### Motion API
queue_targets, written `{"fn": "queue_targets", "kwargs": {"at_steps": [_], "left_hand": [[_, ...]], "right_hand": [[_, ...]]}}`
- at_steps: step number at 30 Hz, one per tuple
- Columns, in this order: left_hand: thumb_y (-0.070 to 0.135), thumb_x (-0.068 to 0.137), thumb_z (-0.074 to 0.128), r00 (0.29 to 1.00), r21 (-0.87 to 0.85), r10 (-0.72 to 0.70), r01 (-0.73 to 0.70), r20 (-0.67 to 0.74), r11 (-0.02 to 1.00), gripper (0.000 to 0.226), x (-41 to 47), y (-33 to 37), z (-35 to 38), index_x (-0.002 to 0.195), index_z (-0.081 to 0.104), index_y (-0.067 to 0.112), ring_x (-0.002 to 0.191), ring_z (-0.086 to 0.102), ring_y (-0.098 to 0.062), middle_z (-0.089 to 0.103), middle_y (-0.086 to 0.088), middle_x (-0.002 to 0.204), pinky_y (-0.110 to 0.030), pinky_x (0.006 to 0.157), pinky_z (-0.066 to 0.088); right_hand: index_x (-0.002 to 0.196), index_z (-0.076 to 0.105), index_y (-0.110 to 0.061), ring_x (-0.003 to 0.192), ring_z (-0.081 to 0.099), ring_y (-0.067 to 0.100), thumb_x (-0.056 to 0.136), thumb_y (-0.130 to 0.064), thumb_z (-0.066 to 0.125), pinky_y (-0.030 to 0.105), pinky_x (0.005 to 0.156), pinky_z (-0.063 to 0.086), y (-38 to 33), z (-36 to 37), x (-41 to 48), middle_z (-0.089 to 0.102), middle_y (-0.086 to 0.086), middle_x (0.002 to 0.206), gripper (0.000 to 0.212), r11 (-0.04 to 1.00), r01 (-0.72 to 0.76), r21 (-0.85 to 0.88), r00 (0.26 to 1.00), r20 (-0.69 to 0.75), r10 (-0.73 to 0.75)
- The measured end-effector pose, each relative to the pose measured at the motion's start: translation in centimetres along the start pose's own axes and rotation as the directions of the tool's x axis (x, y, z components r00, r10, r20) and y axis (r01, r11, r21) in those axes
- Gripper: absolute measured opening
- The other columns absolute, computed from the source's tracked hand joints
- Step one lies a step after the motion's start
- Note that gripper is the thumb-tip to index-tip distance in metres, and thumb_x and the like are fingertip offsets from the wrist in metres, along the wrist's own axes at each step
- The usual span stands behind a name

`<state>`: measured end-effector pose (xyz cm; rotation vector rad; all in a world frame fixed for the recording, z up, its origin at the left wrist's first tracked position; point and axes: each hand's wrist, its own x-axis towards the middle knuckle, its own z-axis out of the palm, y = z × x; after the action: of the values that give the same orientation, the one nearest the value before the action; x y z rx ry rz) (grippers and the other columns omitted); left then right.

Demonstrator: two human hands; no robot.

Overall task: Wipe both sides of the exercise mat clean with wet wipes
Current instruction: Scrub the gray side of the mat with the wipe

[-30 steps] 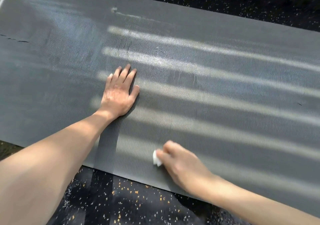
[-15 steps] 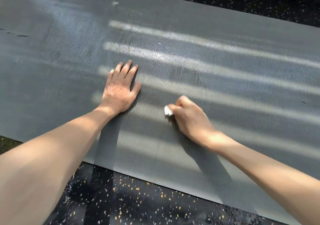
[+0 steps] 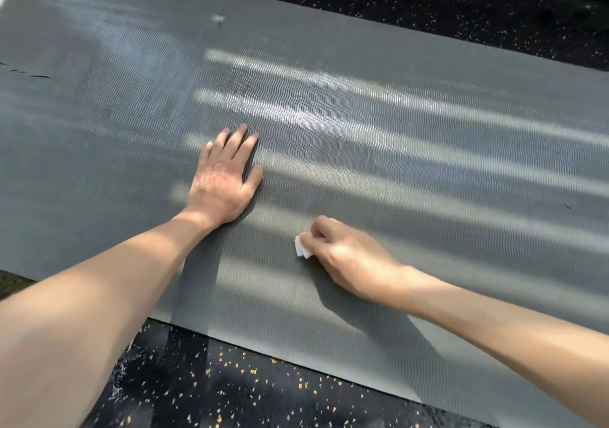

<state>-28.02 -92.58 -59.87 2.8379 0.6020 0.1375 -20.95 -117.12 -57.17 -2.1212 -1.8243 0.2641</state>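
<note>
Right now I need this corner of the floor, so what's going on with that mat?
A person is wiping a grey exercise mat that lies flat on a dark speckled floor. The left hand presses flat on the mat, fingers straight. The right hand pinches a small folded white wet wipe against the mat's ribbed surface, near the edge closest to the person. Only this upper side shows.

The floor [image 3: 230,391] under me is black rubber flecked with white and yellow chips, showing along my near side and past the far edge, and flat on it lies the grey mat [image 3: 412,150], ribbed with fine wavy lines and striped with sunlight.
</note>
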Motion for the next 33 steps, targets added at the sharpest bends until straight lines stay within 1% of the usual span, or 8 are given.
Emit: {"fn": "queue_targets", "kwargs": {"at_steps": [5,10,15,20,24,26,29,33], "left_hand": [[0.049,0.094,0.027,1.000,0.002,0.004,-0.004,-0.001,1.000,0.067,-0.1,0.0,0.1,0.148,0.040,0.013,0.146,0.025,-0.032,0.033,-0.008,0.158,-0.048,0.118,0.017],[0.048,0.094,0.031,1.000,-0.015,0.010,-0.011,-0.026,1.000,0.065,0.0,-0.1,0.2,0.147,0.043,0.014,0.145,0.028,-0.032,0.036,-0.008,0.156,-0.051,0.117,0.019],[0.040,0.096,0.033,0.993,-0.090,-0.009,-0.002,-0.121,0.996,0.057,1.1,0.6,0.2,0.133,0.055,0.003,0.131,0.042,-0.040,0.050,-0.018,0.141,-0.053,0.110,0.030],[0.039,0.092,0.030,0.994,-0.138,-0.030,0.015,-0.106,0.990,0.061,6.0,3.9,0.4,0.142,0.048,0.008,0.136,0.036,-0.038,0.041,-0.016,0.150,-0.051,0.112,0.028],[0.038,0.098,0.027,0.989,-0.071,0.078,-0.087,-0.125,0.994,0.059,9.2,4.5,1.8,0.141,0.050,0.006,0.137,0.039,-0.038,0.044,-0.019,0.148,-0.052,0.114,0.026],[0.037,0.100,0.028,0.986,0.006,0.131,-0.131,-0.106,0.991,0.056,9.4,4.2,2.7,0.142,0.048,0.005,0.135,0.039,-0.038,0.043,-0.019,0.148,-0.053,0.111,0.028],[0.037,0.100,0.031,0.983,0.050,0.150,-0.146,-0.108,0.988,0.055,9.2,4.2,3.0,0.144,0.045,0.008,0.135,0.037,-0.036,0.042,-0.016,0.149,-0.052,0.112,0.026],[0.035,0.098,0.034,0.989,0.019,0.113,-0.111,-0.098,0.994,0.054,9.1,4.7,2.4,0.143,0.047,0.008,0.135,0.037,-0.035,0.043,-0.014,0.149,-0.048,0.112,0.025]], "right_hand": [[0.095,0.063,-0.006,0.066,0.057,0.034,0.090,-0.008,0.049,0.032,0.058,0.046,4.0,-1.8,2.9,0.050,0.014,0.086,0.015,0.940,-0.333,0.075,0.935,-0.107,0.339],[0.094,0.063,-0.014,0.066,0.052,0.026,0.092,-0.018,0.050,0.027,0.053,0.034,0.9,-1.5,1.3,0.049,0.008,0.081,0.013,0.993,-0.089,0.080,0.992,0.094,0.082],[0.105,0.064,-0.011,0.078,0.047,0.023,0.097,-0.023,0.043,0.035,0.067,0.044,5.7,-1.5,4.5,0.045,0.003,0.091,0.025,0.931,-0.359,0.065,0.916,-0.167,0.365],[0.103,0.060,-0.014,0.078,0.048,0.025,0.093,-0.011,0.049,0.030,0.064,0.035,2.1,-0.7,3.3,0.045,0.006,0.092,0.015,0.985,-0.119,0.125,0.993,0.026,0.117],[0.110,0.058,-0.014,0.087,0.050,0.019,0.098,-0.022,0.042,0.032,0.068,0.031,6.9,-1.3,5.7,0.053,0.003,0.105,0.021,0.902,-0.426,0.068,0.891,-0.142,0.431],[0.097,0.056,-0.016,0.074,0.045,0.011,0.097,-0.030,0.045,0.034,0.063,0.026,5.8,-0.7,5.2,0.051,-0.004,0.090,0.017,0.924,-0.354,0.147,0.912,-0.164,0.376],[0.094,0.055,-0.018,0.073,0.041,0.020,0.095,-0.025,0.048,0.036,0.058,0.025,4.3,-1.1,4.5,0.047,0.000,0.086,0.010,0.986,-0.125,0.110,0.992,-0.002,0.126],[0.086,0.060,-0.014,0.068,0.052,0.031,0.087,-0.026,0.035,0.030,0.054,0.033,9.7,-2.9,7.0,0.044,0.004,0.081,0.027,0.901,-0.421,0.109,0.880,-0.192,0.434]]}}
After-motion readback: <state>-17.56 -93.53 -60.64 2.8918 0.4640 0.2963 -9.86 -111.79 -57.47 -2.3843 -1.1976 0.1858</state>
